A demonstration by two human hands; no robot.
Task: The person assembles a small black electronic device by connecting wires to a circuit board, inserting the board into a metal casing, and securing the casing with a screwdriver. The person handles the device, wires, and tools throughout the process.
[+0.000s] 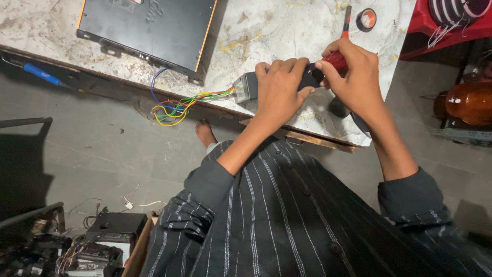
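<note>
nearest the camera: dark striped sleeves, both forearms reaching forward over the near edge of the tabletop [287, 31].

left hand [279, 90]: fingers curled down over a small dark box-shaped module [247, 87], gripping it from above. the module lies at the near edge of the tabletop, under and just left of the hand; only its grey end face pokes out past the knuckles.

right hand [353, 77]: closed around the red handle of a screwdriver [338, 59], thumb and forefinger pinching near where the handle meets the module. the hand sits just right of the left hand, fingertips nearly touching it. the shaft runs up and away from the hand toward the far edge.

from the module's exposed end a bundle of coloured wires [177, 105] (green, red, yellow, blue) runs left, sagging off the near edge in loops.

farther: black flat metal case [148, 28] with orange edges at the far left corner; the wires lead toward it. roll of black tape [366, 19] near the far right corner, just right of the screwdriver's far end.

on the left, below the tabletop's edge: blue-handled tool [41, 74].
</note>
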